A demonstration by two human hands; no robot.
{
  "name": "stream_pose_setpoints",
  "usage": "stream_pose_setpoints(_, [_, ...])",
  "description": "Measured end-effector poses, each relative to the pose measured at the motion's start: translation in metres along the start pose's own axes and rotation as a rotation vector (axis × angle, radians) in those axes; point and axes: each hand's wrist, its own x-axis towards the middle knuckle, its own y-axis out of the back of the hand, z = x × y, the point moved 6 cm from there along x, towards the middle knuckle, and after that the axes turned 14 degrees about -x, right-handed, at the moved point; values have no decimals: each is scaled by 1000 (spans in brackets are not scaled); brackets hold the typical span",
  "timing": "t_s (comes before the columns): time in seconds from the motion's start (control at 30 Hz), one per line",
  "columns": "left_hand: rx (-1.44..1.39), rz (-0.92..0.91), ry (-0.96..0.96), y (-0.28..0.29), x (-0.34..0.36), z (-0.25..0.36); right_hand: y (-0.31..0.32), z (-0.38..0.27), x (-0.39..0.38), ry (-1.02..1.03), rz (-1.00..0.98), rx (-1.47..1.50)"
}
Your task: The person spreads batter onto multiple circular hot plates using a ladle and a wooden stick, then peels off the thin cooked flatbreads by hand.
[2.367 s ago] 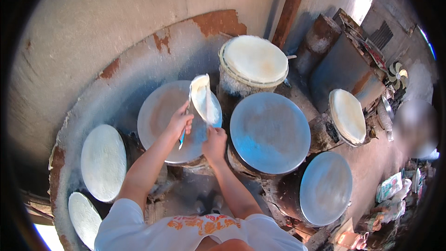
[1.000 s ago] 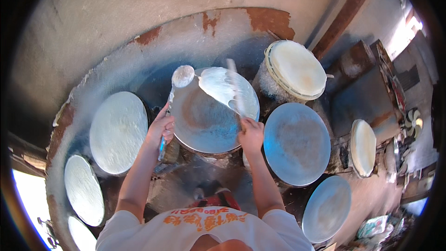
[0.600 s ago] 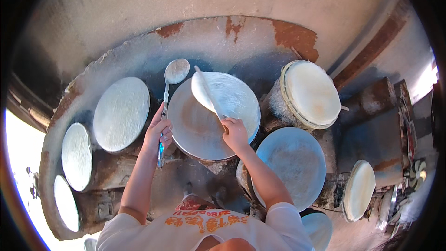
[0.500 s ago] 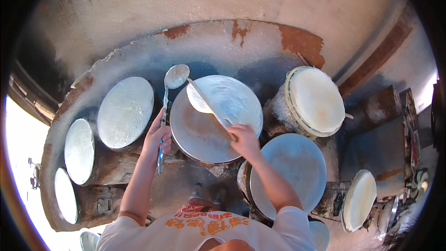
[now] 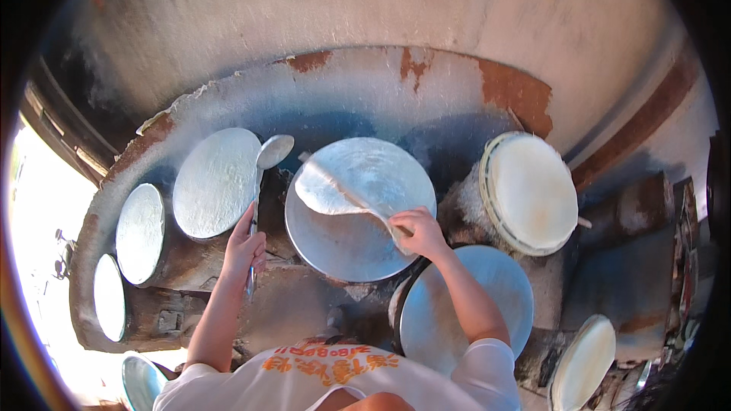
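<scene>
Head view: a person at a set of round griddles, each hand gripping a tool. The left hand point(image 5: 245, 251) has its fingers wrapped round the handle of a ladle point(image 5: 275, 151), whose bowl points away from the body in the gap between two griddles. The right hand point(image 5: 421, 232) is clenched on the near end of a flat spreader point(image 5: 349, 195), which slants across the central griddle point(image 5: 335, 240), its outline partly blurred. White batter point(image 5: 381, 167) covers the far part of that plate; the near part is bare grey metal. To the left, as I see it, stands a white-coated griddle point(image 5: 215, 183); at the near right, partly under the forearm, a bare griddle point(image 5: 445, 297). Beyond it, a pale round sheet point(image 5: 531, 192) tops a drum-like stand.
</scene>
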Motion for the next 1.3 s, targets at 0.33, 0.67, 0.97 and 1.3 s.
stream_pose_setpoints(0.33, [66,90,-66,17,-8,4,-29,-1,26,114,-162,35])
stream_pose_setpoints(0.67, [129,124,-49,30,-31,7,-8,7,10,212,-229,125])
stream_pose_setpoints(0.97, [285,179,195,52,-80,-21,12,37,-1,136,-317,90])
stream_pose_setpoints(1.3, [382,-4,341,42,-88,-63,17,29,-68,19,-111,39])
